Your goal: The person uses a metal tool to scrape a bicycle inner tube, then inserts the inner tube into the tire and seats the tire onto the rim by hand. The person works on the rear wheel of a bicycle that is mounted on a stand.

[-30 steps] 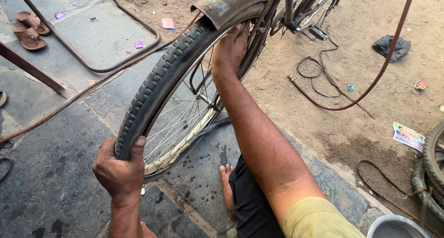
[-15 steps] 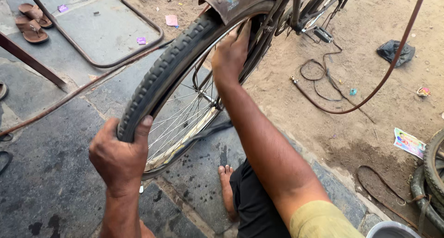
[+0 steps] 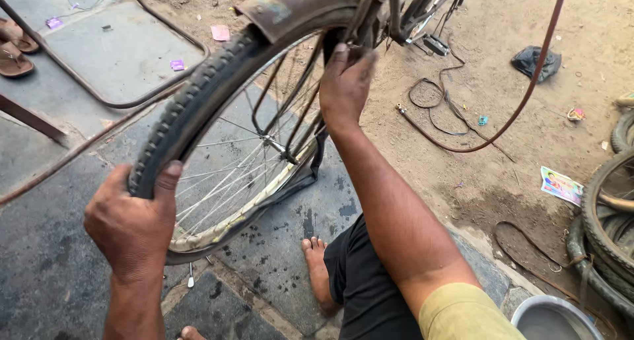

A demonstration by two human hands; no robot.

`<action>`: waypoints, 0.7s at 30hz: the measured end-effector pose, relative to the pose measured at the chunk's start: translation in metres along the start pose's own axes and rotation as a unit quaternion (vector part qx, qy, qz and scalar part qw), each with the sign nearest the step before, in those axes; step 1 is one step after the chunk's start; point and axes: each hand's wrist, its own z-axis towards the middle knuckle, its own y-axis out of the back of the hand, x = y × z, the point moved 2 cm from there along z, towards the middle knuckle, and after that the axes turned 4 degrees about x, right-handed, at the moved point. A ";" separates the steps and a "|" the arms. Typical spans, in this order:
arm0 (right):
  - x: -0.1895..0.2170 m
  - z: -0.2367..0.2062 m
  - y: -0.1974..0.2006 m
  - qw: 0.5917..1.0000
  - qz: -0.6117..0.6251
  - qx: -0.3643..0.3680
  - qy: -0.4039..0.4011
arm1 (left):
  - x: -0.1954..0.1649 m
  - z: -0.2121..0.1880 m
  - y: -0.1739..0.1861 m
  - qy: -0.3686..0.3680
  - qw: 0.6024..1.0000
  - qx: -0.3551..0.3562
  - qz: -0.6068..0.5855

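Head view: left hand (image 3: pixel 132 224) clamped on the black tyre (image 3: pixel 198 109) at its lower left arc, thumb over the tread, fingers wrapped behind. Right hand (image 3: pixel 345 82) up top, fingers closed on the tyre edge just under the rusty mudguard (image 3: pixel 290 6); exact hold is hidden by the frame stays. Hands well apart, both on the bicycle wheel (image 3: pixel 244 162), which stands upright in the bike frame above the grey stone paving (image 3: pixel 53 280).

Handling guess: tyre rubber looks thick and stiff, knobbly tread gives good grip, not fragile; wheel itself fairly heavy, thin spokes (image 3: pixel 224 175) bendable, so best held at tread and sidewall, not spokes. A loose black inner tube (image 3: pixel 300 181) hangs soft below the rim.

Versus a second ago: left hand has moved up and now closes firmly on the tread; right hand is in much the same place under the mudguard; camera closer.

Around: bare foot (image 3: pixel 318 267), brown hose (image 3: pixel 522 102) on sandy ground, sandals (image 3: pixel 14 46), steel bowl (image 3: pixel 555 317), spare tyres (image 3: pixel 607 234) at right.
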 end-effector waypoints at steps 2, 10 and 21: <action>-0.015 0.001 -0.011 0.976 0.037 0.144 -0.160 | 0.006 -0.001 -0.003 -0.008 1.000 -0.023 0.004; -0.028 -0.009 -0.025 0.965 0.115 0.208 -0.107 | 0.032 -0.034 -0.014 -0.064 0.990 -0.103 -0.073; 0.009 -0.009 -0.011 0.979 0.035 0.175 -0.095 | -0.010 0.009 0.014 0.034 0.998 0.016 0.057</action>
